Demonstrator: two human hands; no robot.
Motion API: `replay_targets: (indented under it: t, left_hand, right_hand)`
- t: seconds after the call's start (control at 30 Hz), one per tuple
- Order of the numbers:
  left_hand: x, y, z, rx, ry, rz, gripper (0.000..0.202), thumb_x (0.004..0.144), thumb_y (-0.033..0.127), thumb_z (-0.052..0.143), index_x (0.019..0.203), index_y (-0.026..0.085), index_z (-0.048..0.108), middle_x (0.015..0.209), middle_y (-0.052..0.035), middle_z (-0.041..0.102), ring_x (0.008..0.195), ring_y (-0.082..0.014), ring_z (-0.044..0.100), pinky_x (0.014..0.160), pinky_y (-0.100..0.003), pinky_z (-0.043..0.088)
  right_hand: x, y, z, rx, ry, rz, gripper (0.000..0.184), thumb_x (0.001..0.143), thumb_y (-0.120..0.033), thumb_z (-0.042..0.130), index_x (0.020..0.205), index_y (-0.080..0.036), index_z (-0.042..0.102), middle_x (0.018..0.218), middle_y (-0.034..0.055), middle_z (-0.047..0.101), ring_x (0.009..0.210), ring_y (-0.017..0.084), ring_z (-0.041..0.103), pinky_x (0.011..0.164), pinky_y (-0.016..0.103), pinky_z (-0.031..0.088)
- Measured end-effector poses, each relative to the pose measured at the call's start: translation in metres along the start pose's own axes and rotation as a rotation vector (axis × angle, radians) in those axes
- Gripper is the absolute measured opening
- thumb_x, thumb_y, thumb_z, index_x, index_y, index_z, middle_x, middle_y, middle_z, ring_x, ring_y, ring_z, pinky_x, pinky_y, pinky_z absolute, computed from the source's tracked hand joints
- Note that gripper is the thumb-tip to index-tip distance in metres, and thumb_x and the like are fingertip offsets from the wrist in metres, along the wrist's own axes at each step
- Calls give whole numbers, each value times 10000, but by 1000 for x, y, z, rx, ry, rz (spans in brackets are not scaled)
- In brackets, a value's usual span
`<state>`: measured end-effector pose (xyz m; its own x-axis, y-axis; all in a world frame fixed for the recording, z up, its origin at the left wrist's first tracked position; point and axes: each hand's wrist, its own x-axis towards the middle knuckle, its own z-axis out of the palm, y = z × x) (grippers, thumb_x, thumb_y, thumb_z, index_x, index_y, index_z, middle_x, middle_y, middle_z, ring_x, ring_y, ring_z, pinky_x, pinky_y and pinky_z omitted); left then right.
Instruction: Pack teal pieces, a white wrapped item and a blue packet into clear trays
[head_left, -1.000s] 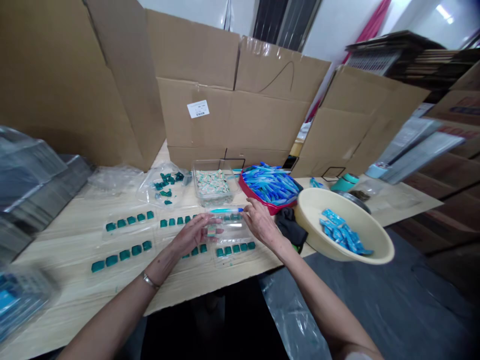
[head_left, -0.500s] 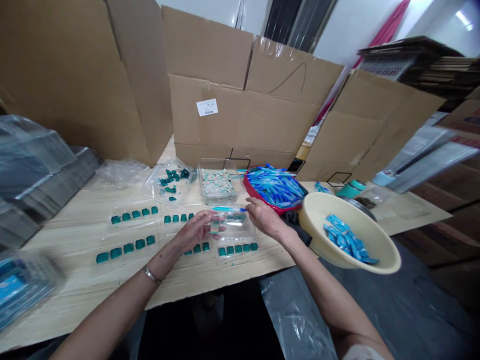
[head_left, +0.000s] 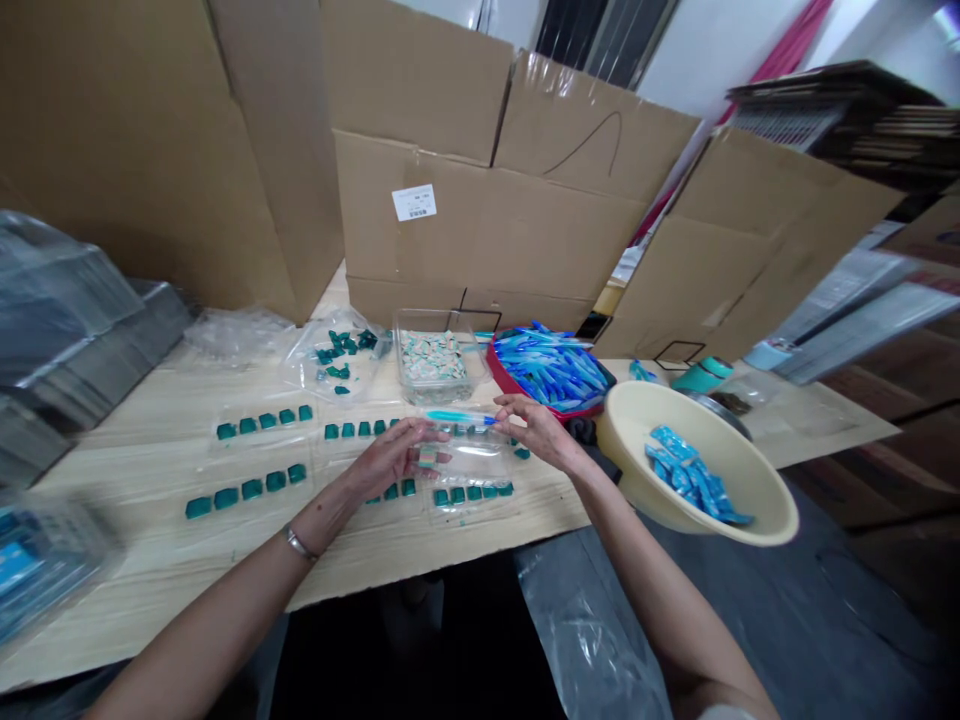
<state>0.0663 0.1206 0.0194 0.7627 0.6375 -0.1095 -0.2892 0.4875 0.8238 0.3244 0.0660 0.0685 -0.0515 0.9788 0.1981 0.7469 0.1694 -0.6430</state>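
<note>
My left hand (head_left: 397, 455) is closed on the left end of a clear plastic tray (head_left: 484, 462), holding it above the table. A small pale, teal-edged piece (head_left: 427, 457) shows by its fingers. Along the tray's far edge lies a slim blue pen-like stick (head_left: 454, 416). The thumb and fingers of my right hand (head_left: 536, 432) pinch its dark blue right end. Beneath and around the tray, rows of dark teal squares (head_left: 474, 493) sit in clear trays on the table.
Behind stand a clear box (head_left: 401, 375) of small pale pieces and a red tray (head_left: 504, 372) heaped with blue sticks. A cream basin (head_left: 776, 500) with blue packets is right. Loose teal pieces (head_left: 343, 343) lie on plastic. Cardboard (head_left: 480, 225) walls the back; stacked clear trays (head_left: 97, 350) stand left.
The view has shifted slightly. My right hand's fingers have moved a little at the stick's end, and the stick looks slightly raised. My left hand keeps its hold on the tray.
</note>
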Motion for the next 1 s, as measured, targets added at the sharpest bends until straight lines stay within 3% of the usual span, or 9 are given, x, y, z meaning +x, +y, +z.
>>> replay_targets:
  t: [0.2,0.33,0.6,0.73,0.87,1.0]
  left_hand:
    - [1,-1,-1,-5,-6,2,283,836,309,554,1075,159,528,1207,-166,573,932,-268,646,677,-360,554]
    - [0,-1,1,-15,-8,-6,279,833,303,560,1071,159,541,1218,-170,570,929,-268,648,670,-347,554]
    - [2,-3,-4,-38,-54,-10,290,838,291,551,1098,162,545,1203,-167,580,934,-277,647,689,-366,553]
    - [-1,0,0,-7,11,-65,307,826,310,562,1102,176,555,1228,-160,570,957,-286,638,698,-378,547]
    - [-1,2,-2,10,103,-151,349,795,372,590,1110,226,563,1275,-103,551,1078,-291,577,785,-382,526]
    - [3,3,-3,46,118,-197,385,752,450,604,1090,265,597,1285,-64,549,1131,-295,540,869,-413,495]
  right_hand:
    - [-13,-2,12,-113,218,-242,98,860,-223,514,860,-186,605,1095,104,581,1055,202,542,900,382,438]
    - [-25,-1,17,-229,241,-374,197,899,-164,413,956,-202,597,974,90,630,959,190,573,830,361,479]
    - [-36,6,20,-232,319,-414,243,897,-154,405,992,-220,619,957,79,647,933,194,596,835,384,489]
    - [-45,-5,17,-303,361,-475,239,888,-135,422,996,-210,622,974,90,647,957,195,584,827,380,493]
    - [-57,-5,-12,-414,477,-435,233,877,-123,427,962,-209,626,943,80,657,914,178,593,802,358,498]
    - [-66,29,-91,-587,744,-129,233,857,-152,431,844,-206,657,862,75,668,851,193,604,794,367,484]
